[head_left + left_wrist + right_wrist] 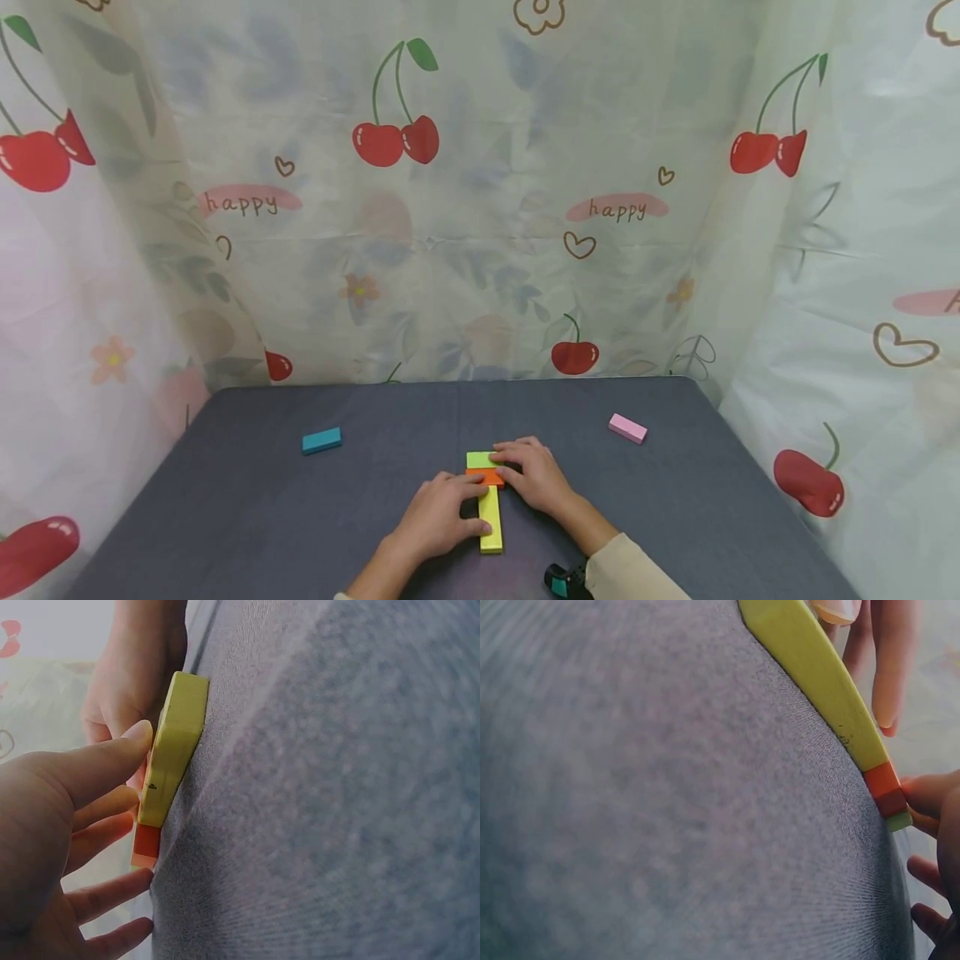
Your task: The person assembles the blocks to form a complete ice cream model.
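Observation:
A yellow block (491, 521) lies lengthwise on the dark cloth. Its far end meets an orange block (487, 477) set crosswise, and a lime green block (480, 460) lies against the orange one's far side, making a T-like shape. My left hand (438, 515) is at the left of this row, its thumb (127, 746) at the yellow block's side and its forefinger reaching the orange block. From the right, my right hand (536, 475) touches the row, thumb at the orange block's end and forefinger over the green block's end.
A blue block (322, 441) lies at the back left of the table (247, 517), a pink block (627, 428) at the back right. Near the right forearm is a black device (567, 582). A printed curtain (480, 208) encloses the back and sides.

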Available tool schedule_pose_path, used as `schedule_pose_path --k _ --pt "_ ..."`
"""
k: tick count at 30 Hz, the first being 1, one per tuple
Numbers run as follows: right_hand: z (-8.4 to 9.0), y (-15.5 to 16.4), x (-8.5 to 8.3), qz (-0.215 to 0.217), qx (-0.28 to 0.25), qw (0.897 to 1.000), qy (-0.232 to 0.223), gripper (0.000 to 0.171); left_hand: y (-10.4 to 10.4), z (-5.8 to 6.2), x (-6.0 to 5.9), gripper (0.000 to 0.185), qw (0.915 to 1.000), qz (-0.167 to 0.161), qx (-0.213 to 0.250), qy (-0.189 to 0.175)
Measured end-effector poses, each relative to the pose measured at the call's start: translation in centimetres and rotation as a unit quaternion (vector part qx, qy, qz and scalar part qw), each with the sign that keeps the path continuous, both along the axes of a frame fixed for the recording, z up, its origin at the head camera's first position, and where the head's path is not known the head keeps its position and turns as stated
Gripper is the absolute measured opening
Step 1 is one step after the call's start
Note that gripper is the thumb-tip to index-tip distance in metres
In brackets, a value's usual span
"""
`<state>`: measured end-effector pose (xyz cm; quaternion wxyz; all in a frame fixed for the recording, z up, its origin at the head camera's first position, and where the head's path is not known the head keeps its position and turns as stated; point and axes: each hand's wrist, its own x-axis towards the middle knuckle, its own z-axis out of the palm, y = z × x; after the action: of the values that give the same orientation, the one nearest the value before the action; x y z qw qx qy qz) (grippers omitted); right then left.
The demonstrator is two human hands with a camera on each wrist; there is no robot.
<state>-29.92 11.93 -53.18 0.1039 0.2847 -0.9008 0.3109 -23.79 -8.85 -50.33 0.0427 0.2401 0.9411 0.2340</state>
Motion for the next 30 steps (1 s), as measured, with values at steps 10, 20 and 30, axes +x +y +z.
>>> schedule_pose_path --k 10,20,30 --pt "-0.1 0.0 0.0 0.004 0.004 1.0 0.019 0.023 0.0 0.0 -0.6 0.056 0.9994 0.001 -0.014 0.032" --pt "-0.2 -0.1 0.0 0.01 0.006 1.0 0.012 0.025 -0.1 -0.3 -1.1 0.062 0.9984 -0.002 -0.039 0.042" --pt "-0.3 0.0 0.1 0.005 -0.001 1.0 0.022 0.025 -0.1 -0.1 -1.0 0.062 0.9991 0.0 -0.032 0.027"
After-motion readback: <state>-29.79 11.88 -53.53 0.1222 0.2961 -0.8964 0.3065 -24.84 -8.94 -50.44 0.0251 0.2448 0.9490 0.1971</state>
